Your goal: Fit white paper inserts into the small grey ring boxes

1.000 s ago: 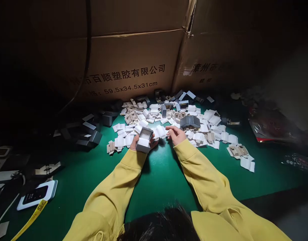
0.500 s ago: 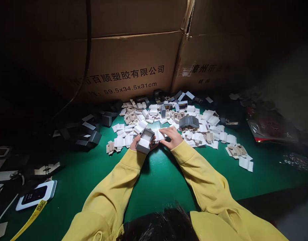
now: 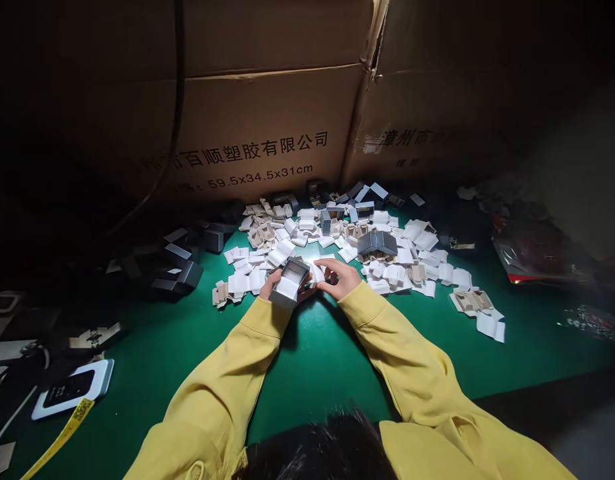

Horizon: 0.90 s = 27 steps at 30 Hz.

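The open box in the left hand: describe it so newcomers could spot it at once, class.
On the green table, find the near edge of the scattered white pieces, where the left hand is. In it sits the open grey box, white inside at the front. Unlike the other grey boxes, it is held.

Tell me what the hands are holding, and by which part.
The left hand holds an open grey box by its sides; the right hand pinches a white piece, apparently by its edge.

Single head-worn view, forward and down over the hands [image 3: 342, 279]
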Tool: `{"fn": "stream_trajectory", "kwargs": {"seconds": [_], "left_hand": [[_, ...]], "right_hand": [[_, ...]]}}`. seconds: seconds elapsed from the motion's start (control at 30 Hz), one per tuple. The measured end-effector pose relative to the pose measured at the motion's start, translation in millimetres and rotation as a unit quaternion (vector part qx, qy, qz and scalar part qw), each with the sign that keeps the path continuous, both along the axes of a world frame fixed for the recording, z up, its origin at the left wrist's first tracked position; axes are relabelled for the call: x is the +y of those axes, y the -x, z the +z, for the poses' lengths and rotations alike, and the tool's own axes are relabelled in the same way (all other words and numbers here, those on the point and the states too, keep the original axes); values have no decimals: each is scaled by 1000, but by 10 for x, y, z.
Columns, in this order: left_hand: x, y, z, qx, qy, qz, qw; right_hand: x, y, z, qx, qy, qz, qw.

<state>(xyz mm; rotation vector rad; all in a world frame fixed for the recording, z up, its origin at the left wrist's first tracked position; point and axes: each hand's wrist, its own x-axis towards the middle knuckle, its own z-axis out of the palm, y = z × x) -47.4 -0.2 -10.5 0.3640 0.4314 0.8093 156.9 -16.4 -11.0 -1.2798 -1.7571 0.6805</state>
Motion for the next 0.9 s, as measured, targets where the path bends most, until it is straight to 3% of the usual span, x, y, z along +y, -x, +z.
{"fn": "stream_trajectory", "kwargs": {"seconds": [0.3, 0.57, 0.73, 0.9], "left_hand": [[90, 22, -137, 24, -3, 0, 1000], [96, 15, -105, 26, 40, 18, 999], [164, 9, -196, 36, 80, 8, 996], [216, 31, -266, 32, 60, -16, 998]], "right_hand": [[-12, -21, -30, 83, 41, 23, 995], [-18, -13, -8, 36, 4, 13, 999], [-38, 1, 21, 36, 12, 36, 999], [-52, -2, 68, 61, 5, 60, 996]]}}
